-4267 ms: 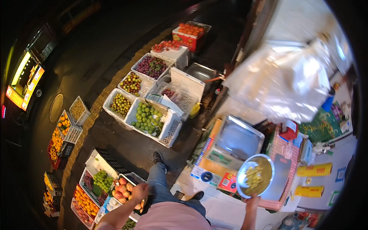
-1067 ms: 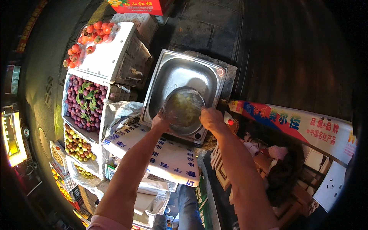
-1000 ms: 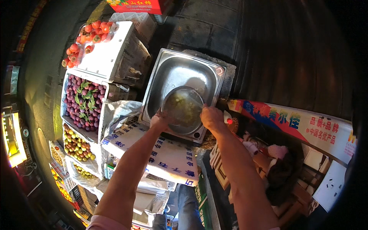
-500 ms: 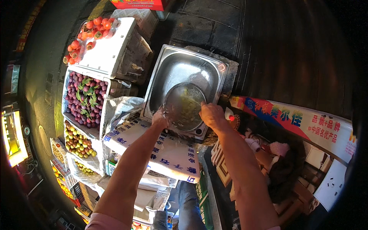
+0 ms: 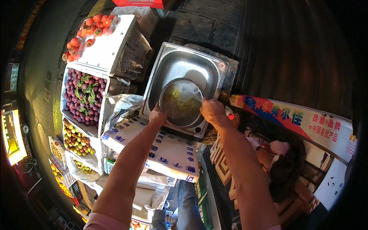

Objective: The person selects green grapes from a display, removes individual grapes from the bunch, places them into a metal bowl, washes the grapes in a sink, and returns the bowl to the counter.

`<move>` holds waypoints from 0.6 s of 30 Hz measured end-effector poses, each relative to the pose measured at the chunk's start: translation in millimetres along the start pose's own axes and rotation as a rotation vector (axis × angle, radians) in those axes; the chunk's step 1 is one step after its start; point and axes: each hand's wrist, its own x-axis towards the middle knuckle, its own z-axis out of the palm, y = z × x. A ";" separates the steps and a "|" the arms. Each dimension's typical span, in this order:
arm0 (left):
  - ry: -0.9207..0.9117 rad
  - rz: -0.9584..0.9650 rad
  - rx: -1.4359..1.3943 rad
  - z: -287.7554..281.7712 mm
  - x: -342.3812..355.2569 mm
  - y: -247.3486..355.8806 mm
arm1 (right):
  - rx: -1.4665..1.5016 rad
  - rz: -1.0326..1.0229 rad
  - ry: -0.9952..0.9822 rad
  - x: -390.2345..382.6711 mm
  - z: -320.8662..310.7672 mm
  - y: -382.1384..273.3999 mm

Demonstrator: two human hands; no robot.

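A round metal colander (image 5: 177, 117) is held over the front part of a rectangular steel sink (image 5: 167, 68). Small yellow-green fruits (image 5: 183, 101) lie inside it; their kind is too blurred to tell. My left hand (image 5: 158, 116) grips the colander's left rim, fingers closed. On the opposite side, my right hand (image 5: 212, 110) is closed on the right rim. Both arms reach forward, and the fingertips are partly hidden behind the rim.
Left of the sink stand crates of plums (image 5: 85, 101), green-brown fruit (image 5: 76, 138) and orange-red persimmons (image 5: 94, 28). A printed white sheet (image 5: 153, 147) lies before the sink. To the right are a printed banner board (image 5: 291, 120) and a box of mixed items (image 5: 264, 157).
The colander has shifted slightly up and to the left with both hands. Its fruits, smeared into a streak before, now lie spread out and show more clearly.
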 end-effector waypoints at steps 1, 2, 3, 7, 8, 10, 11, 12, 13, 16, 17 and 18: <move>-0.030 -0.007 -0.171 -0.5 -2.4 -1.6 | 0.017 -0.001 -0.021 -0.8 -2.0 -2.5; -0.060 -0.045 -0.293 -0.2 -4.5 -3.7 | 0.034 0.021 -0.042 -1.8 -4.2 -4.6; -0.103 -0.051 -0.428 1.5 -4.9 -5.5 | 0.048 0.041 -0.060 -2.7 -6.7 -5.7; -0.049 0.139 -0.126 4.9 6.3 -15.4 | 0.035 -0.026 -0.065 -4.9 -6.6 -11.3; -0.019 0.085 -0.147 7.1 10.2 -16.8 | 0.002 -0.047 -0.062 -4.2 -5.0 -9.8; -0.014 -0.046 -0.226 6.4 14.5 -21.2 | -0.036 -0.069 -0.099 -2.5 1.9 -5.8; -0.047 -0.122 -0.286 5.3 14.4 -22.6 | -0.040 -0.104 -0.107 -2.2 6.2 -2.4; -0.080 -0.175 -0.381 4.7 14.1 -21.0 | -0.051 -0.053 -0.074 -2.0 9.6 3.0; -0.011 -0.011 -0.114 2.6 12.7 -17.4 | -0.048 -0.034 -0.021 -0.7 12.5 7.3; 0.165 0.275 0.338 -10.8 -3.1 -6.2 | -0.036 -0.006 -0.023 -0.7 21.8 10.6; 0.208 0.218 0.303 -11.0 -10.1 1.8 | -0.024 0.029 -0.062 -0.7 22.9 11.0; 0.287 0.198 0.270 -13.1 -14.7 11.0 | -0.027 0.029 -0.055 -0.9 23.1 11.3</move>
